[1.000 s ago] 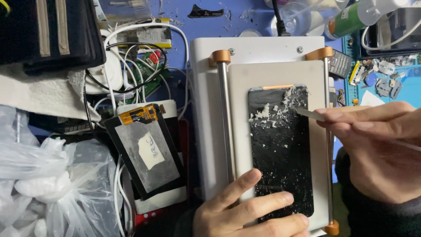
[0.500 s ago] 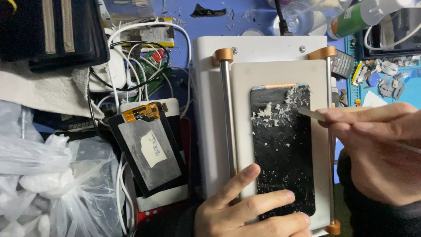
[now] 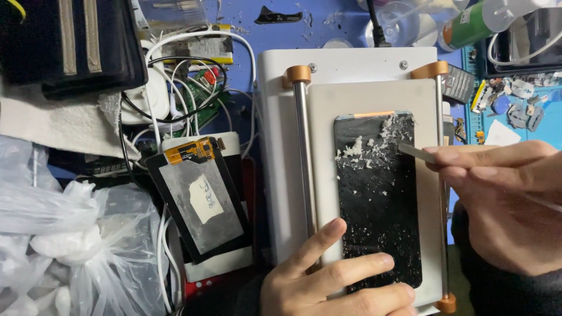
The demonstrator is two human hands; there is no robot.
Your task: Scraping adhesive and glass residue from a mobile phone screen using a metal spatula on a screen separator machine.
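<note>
Blue matting (image 3: 281, 41) covers a crowded repair bench, strewn with flecks of debris, cables and small parts. Largest on it is a white slab-shaped machine (image 3: 345, 67) with two steel rails capped in copper-coloured knobs, filling the centre and running toward six o'clock; a pale flat plate on top carries a black phone screen panel (image 3: 377, 216), laid lengthways between the rails, apparently so that it lies flat and steady for working. White crumbs of scraped residue (image 3: 374, 143) are heaped at the panel's twelve o'clock end and scattered thinner down its face.

At nine o'clock of the machine lies a second display module (image 3: 199, 202), grey-backed with a white label and an orange flex strip, resting on a white box amid white cables (image 3: 175, 93). Crumpled clear plastic bags (image 3: 64, 251) fill eight o'clock, and a black case (image 3: 64, 47) sits at eleven o'clock.

The left hand (image 3: 339, 281), at six o'clock, lies flat with fingers spread, fingertips pressing on the panel's lower end and the plate beside it, seemingly to stop it sliding. The right hand (image 3: 503, 205), at three o'clock, has thumb and fingers pinched closed on a thin flat scraper blade (image 3: 417, 152), whose tip meets the panel's right edge just below the residue heap, held low as if to shave the surface.
</note>
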